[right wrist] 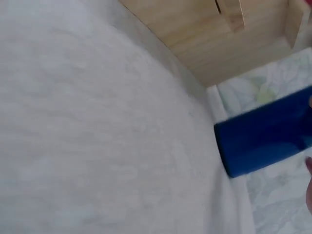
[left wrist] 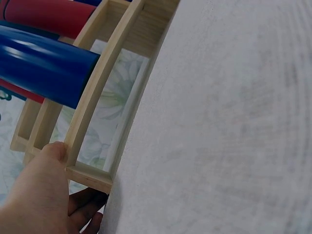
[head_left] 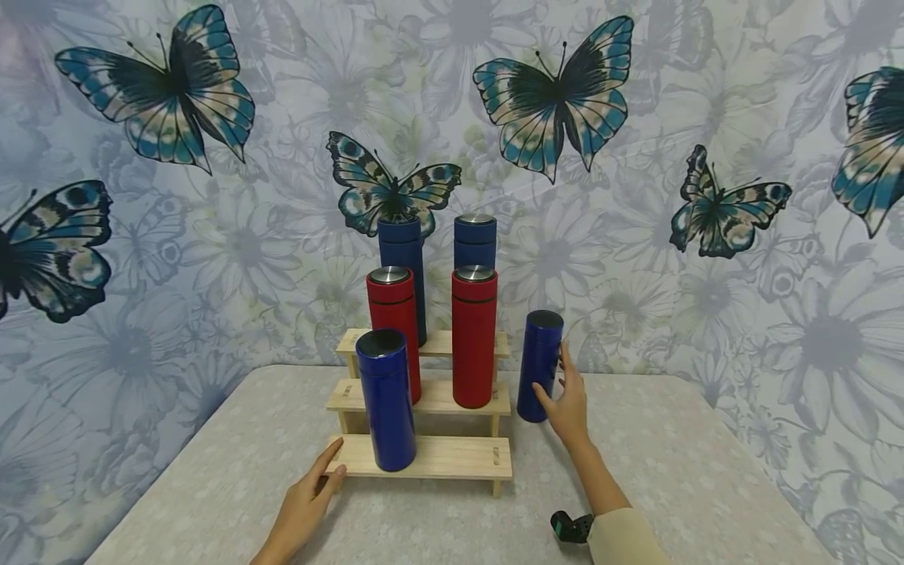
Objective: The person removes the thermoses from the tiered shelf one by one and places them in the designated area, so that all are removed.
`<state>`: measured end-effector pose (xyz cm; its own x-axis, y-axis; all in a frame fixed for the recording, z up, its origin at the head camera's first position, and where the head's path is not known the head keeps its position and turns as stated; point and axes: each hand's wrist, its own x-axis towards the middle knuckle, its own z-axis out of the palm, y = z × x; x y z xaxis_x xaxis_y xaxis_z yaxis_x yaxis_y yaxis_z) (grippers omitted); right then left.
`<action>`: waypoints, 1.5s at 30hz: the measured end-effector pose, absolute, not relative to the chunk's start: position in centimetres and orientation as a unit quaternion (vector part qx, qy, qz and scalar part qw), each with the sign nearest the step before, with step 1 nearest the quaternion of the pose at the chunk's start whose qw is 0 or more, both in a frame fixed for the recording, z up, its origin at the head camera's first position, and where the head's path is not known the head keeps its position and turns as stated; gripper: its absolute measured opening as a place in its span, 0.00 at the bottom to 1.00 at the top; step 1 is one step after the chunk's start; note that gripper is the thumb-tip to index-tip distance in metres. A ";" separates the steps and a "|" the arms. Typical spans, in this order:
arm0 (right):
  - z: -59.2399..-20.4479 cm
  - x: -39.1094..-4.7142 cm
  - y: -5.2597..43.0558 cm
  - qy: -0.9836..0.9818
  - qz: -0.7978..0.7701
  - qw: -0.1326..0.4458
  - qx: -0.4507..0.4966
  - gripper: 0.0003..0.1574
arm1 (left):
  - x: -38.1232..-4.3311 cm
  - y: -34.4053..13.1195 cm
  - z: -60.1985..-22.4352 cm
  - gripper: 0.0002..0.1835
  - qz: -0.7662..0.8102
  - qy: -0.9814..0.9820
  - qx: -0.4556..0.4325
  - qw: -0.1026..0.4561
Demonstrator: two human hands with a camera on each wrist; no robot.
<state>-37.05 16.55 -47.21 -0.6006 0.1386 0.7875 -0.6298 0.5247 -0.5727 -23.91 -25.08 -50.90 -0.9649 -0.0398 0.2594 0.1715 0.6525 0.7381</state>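
My right hand [head_left: 567,404] is around a glossy blue thermos flask [head_left: 540,365], thumb across its front and fingers along its right side. This flask stands upright right of a three-step wooden stand [head_left: 459,457]; the right wrist view shows its lower part [right wrist: 265,139]. At the left end of the lowest step, my left hand [head_left: 304,502] grips the stand's corner; its thumb [left wrist: 56,150] lies against the board with the fingers round the outer side. Another glossy blue flask [head_left: 388,404] stands on that lowest step, left of its middle.
Two red flasks with steel lids, one left [head_left: 395,302] and one right [head_left: 474,345], occupy the middle step. Behind them are two dark blue flasks [head_left: 400,245] on the top step. A small black device [head_left: 570,527] is by the right wrist. Butterfly-patterned cloth [head_left: 636,314] hangs behind the table [head_left: 678,463].
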 end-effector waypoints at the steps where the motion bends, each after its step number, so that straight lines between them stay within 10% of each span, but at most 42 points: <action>1: -47.1 -36.8 16.3 -0.760 0.456 0.436 0.157 0.51 | -23.9 -25.1 -50.9 0.28 -0.414 -0.900 -0.035 0.127; 11: -40.6 -31.5 10.2 -0.626 0.487 0.559 0.244 0.29 | -23.7 -25.2 -50.8 0.28 -0.411 -0.902 -0.031 0.126; 24: -36.6 -25.7 1.2 -0.641 0.510 0.433 0.375 0.44 | -24.0 -25.1 -50.8 0.28 -0.414 -0.900 -0.038 0.131; 45: -42.8 -28.7 -3.3 -0.733 0.469 0.315 0.379 0.62 | -23.7 -24.9 -50.4 0.28 -0.414 -0.901 -0.046 0.120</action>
